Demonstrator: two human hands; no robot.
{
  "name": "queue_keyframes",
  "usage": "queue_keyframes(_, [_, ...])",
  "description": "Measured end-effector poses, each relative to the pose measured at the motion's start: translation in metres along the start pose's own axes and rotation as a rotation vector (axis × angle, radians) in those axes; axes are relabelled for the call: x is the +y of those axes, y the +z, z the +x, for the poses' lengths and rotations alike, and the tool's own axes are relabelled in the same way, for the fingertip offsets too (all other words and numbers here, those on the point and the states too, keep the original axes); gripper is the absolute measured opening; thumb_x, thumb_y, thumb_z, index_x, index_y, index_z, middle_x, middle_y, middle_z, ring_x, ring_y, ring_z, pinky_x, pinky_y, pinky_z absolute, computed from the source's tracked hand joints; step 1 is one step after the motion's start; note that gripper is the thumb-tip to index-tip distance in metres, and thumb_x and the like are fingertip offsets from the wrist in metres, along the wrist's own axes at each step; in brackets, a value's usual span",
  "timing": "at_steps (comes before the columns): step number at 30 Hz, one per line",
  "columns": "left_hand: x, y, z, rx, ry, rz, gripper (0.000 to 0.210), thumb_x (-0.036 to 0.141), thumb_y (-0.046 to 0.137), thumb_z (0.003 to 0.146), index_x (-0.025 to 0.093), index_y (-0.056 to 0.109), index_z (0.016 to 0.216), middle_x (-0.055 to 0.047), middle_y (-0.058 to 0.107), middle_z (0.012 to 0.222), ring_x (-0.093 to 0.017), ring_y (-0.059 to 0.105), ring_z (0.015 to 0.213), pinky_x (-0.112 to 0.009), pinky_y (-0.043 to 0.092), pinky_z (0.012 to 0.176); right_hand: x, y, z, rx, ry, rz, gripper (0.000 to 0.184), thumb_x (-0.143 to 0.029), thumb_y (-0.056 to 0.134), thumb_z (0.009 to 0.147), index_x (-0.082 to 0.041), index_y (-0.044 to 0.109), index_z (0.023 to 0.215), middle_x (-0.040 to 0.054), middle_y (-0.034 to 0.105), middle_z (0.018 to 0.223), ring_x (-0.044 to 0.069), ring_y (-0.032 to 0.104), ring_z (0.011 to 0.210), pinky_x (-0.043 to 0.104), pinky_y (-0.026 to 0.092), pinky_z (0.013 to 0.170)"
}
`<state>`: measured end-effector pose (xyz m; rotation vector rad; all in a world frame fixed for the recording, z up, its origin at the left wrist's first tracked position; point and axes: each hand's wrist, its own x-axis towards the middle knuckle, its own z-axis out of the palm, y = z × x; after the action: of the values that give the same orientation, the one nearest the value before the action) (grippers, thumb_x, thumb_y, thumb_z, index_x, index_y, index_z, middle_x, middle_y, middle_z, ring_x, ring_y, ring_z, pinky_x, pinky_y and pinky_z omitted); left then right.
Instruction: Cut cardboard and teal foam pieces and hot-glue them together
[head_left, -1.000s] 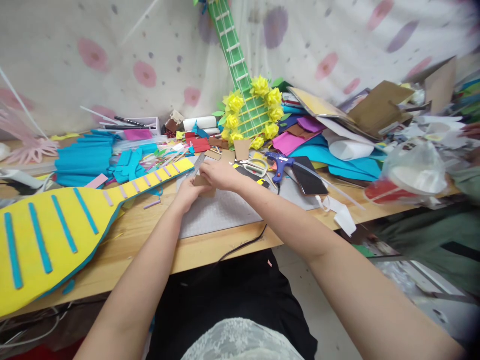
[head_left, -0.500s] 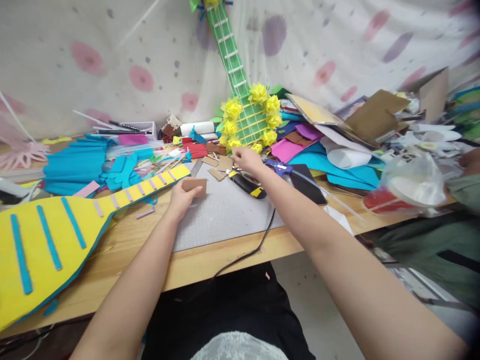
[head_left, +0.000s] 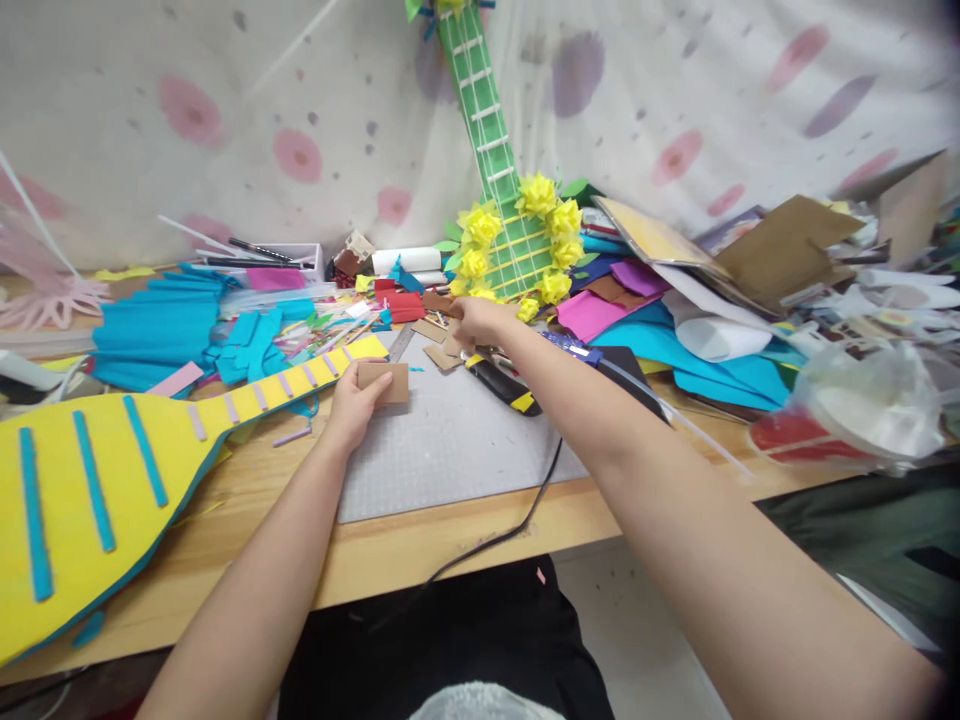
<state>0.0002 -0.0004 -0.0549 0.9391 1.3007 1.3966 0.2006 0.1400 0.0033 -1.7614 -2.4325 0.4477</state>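
Note:
My left hand (head_left: pixel 352 408) grips a small brown cardboard rectangle (head_left: pixel 393 383) between thumb and fingers, above the left edge of the grey cutting mat (head_left: pixel 442 450). Stretched across to the back of the mat, my right hand (head_left: pixel 484 322) has its fingers bent together and pointing down. Its fingertips are beside brown cardboard scraps (head_left: pixel 442 357) and brown paper (head_left: pixel 437 302); what they hold, if anything, is hidden. Under the right wrist lies a black and yellow cutting tool (head_left: pixel 501 387), with a blue glue gun (head_left: pixel 570 347) to its right.
A yellow paper instrument (head_left: pixel 112 470) with blue strips covers the table's left. Behind stands a green paper guitar (head_left: pixel 517 255) with yellow flowers. Coloured paper sheets (head_left: pixel 637 335) and a bagged red-and-white cup (head_left: pixel 817 430) are at right. A black cable (head_left: pixel 517 525) crosses the table's front edge.
The view has shifted slightly left. My right hand has moved left over the scraps, towards the brown paper. My left hand keeps the cardboard rectangle, now turned flatter to the view.

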Motion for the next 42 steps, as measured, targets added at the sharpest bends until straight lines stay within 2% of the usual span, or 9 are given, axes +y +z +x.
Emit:
queue_keyframes(5, [-0.001,0.002,-0.001,-0.005,0.041,0.032,0.047,0.036,0.074,0.052,0.019,0.051,0.089,0.001,0.058,0.082,-0.014,0.056,0.071,-0.027,0.046,0.063,0.005,-0.004,0.006,0.229,0.111,0.543,0.012,-0.020,0.062,0.070,-0.014,0.061,0.080,0.0024,0.062,0.078,0.014,0.056,0.074,0.028,0.044,0.071])
queue_keyframes(10, [-0.002,0.003,-0.001,0.001,0.031,-0.025,0.045,0.032,0.075,0.051,0.019,0.051,0.087,0.001,0.057,0.081,-0.013,0.056,0.069,-0.025,0.047,0.060,-0.010,-0.007,-0.017,0.234,0.149,1.005,0.007,-0.015,0.058,0.072,-0.016,0.050,0.073,-0.0014,0.055,0.069,0.011,0.054,0.067,0.027,0.045,0.068])
queue_keyframes(12, [-0.002,0.004,0.000,-0.001,0.035,-0.054,0.042,0.031,0.074,0.053,0.020,0.052,0.087,0.001,0.057,0.081,-0.013,0.056,0.069,-0.025,0.048,0.058,-0.023,0.003,-0.034,0.150,0.118,1.176,0.010,-0.015,0.058,0.072,-0.017,0.050,0.078,-0.0022,0.054,0.070,0.011,0.055,0.066,0.027,0.046,0.065])
queue_keyframes(17, [0.005,0.007,-0.003,0.003,-0.065,-0.117,0.024,0.035,0.063,0.069,0.019,0.054,0.084,-0.001,0.059,0.078,-0.015,0.057,0.067,-0.030,0.052,0.057,-0.054,0.052,-0.071,0.134,0.070,1.300,0.015,-0.019,0.061,0.069,-0.019,0.049,0.078,-0.0049,0.053,0.065,0.010,0.052,0.061,0.024,0.044,0.060])
queue_keyframes(22, [0.008,0.008,-0.008,-0.053,-0.161,-0.144,0.036,0.050,0.049,0.080,0.016,0.057,0.088,-0.005,0.062,0.077,-0.018,0.061,0.071,-0.034,0.052,0.063,-0.063,0.088,-0.082,0.260,0.072,1.176,0.015,-0.022,0.064,0.066,-0.018,0.050,0.072,-0.0053,0.051,0.065,0.010,0.049,0.063,0.025,0.043,0.063])
queue_keyframes(26, [0.001,0.006,-0.010,-0.118,-0.060,-0.039,0.038,0.043,0.069,0.063,0.016,0.057,0.087,-0.002,0.061,0.078,-0.015,0.059,0.071,-0.028,0.048,0.064,-0.065,0.100,-0.080,0.327,-0.017,0.994,0.014,-0.024,0.063,0.068,-0.019,0.052,0.073,-0.0043,0.051,0.067,0.011,0.048,0.065,0.027,0.042,0.067])
queue_keyframes(29, [-0.003,0.006,-0.010,-0.128,0.086,0.041,0.039,0.031,0.075,0.054,0.018,0.056,0.086,0.001,0.060,0.080,-0.013,0.056,0.073,-0.024,0.045,0.067,-0.070,0.100,-0.083,0.381,-0.043,0.919,0.017,-0.025,0.062,0.068,-0.019,0.052,0.081,-0.0028,0.053,0.076,0.012,0.050,0.070,0.027,0.043,0.070])
queue_keyframes(33, [-0.005,0.009,-0.009,-0.112,0.276,0.100,0.032,0.032,0.069,0.061,0.021,0.053,0.086,0.002,0.058,0.082,-0.014,0.055,0.077,-0.025,0.044,0.072,-0.070,0.089,-0.097,0.360,-0.180,0.855,0.026,-0.018,0.056,0.072,-0.021,0.051,0.098,0.0007,0.058,0.093,0.013,0.054,0.082,0.026,0.044,0.071])
queue_keyframes(42, [-0.014,0.013,-0.002,-0.108,0.350,0.235,0.029,0.021,0.060,0.068,0.021,0.047,0.094,-0.003,0.058,0.095,-0.017,0.056,0.093,-0.033,0.043,0.087,-0.050,0.089,-0.100,0.354,-0.191,0.641,0.026,-0.014,0.053,0.074,-0.021,0.053,0.099,0.0023,0.060,0.101,0.015,0.055,0.090,0.029,0.044,0.082])
